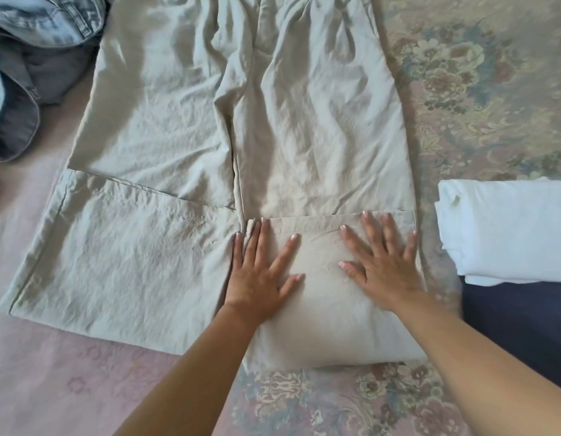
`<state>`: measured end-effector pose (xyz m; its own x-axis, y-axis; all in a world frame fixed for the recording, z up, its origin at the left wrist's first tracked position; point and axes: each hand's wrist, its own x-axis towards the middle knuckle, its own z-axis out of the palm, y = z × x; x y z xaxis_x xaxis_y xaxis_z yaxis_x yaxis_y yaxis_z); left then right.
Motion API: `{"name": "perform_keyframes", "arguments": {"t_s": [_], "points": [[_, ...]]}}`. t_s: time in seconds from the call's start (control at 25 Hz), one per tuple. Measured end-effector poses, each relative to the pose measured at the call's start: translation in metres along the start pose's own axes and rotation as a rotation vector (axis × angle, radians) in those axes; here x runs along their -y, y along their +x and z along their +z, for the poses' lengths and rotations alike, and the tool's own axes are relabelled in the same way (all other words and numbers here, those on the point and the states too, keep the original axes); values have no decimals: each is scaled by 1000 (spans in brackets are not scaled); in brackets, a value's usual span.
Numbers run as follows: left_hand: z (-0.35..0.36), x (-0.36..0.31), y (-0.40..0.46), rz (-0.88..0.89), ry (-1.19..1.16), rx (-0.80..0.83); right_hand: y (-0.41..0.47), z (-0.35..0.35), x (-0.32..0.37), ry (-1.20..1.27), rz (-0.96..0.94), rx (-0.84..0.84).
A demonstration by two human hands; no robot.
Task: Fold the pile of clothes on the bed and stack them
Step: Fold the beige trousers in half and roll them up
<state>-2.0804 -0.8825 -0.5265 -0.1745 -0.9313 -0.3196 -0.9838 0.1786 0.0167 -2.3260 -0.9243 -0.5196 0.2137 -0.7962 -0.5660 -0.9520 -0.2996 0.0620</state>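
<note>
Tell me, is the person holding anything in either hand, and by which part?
Nothing is gripped. The left hand and right hand lie flat, fingers spread, pressing on the folded-up hem of the beige trousers.

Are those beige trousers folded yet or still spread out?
Partly folded: the beige trousers lie spread, but one leg's end is turned back under both flat hands.

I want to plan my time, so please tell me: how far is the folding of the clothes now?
Done: a folded white garment lies on a dark blue one at the right. In hand: left hand and right hand press flat the turned-up hem of the beige trousers; the other leg is unfolded. Left: the denim pile at top left.
</note>
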Motion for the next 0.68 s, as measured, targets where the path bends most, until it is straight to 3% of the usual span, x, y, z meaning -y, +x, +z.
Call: {"name": "perform_keyframes", "arguments": {"t_s": [0.12, 0.2, 0.28, 0.36, 0.44, 0.56, 0.68], "points": [[-16, -2, 2, 49, -9, 113, -2, -20, 4, -5, 37, 111], [-27, 10, -8, 119, -25, 10, -14, -33, 16, -18, 34, 116], [-33, 34, -26, 134, -67, -111, -28, -31, 39, 17, -44, -15], [-34, 69, -60, 28, -106, -119, -48, -22, 80, 89, -162, -186], [-33, 112, -96, -228, -183, -173, -72, -13, 130, 163, -241, -178], [-42, 175, -132, -826, -419, -171, -102, 7, 189, 201, -297, -189], [-44, 222, -140, -1418, -797, -249, -112, 20, 212, 248, -210, -175]]}}
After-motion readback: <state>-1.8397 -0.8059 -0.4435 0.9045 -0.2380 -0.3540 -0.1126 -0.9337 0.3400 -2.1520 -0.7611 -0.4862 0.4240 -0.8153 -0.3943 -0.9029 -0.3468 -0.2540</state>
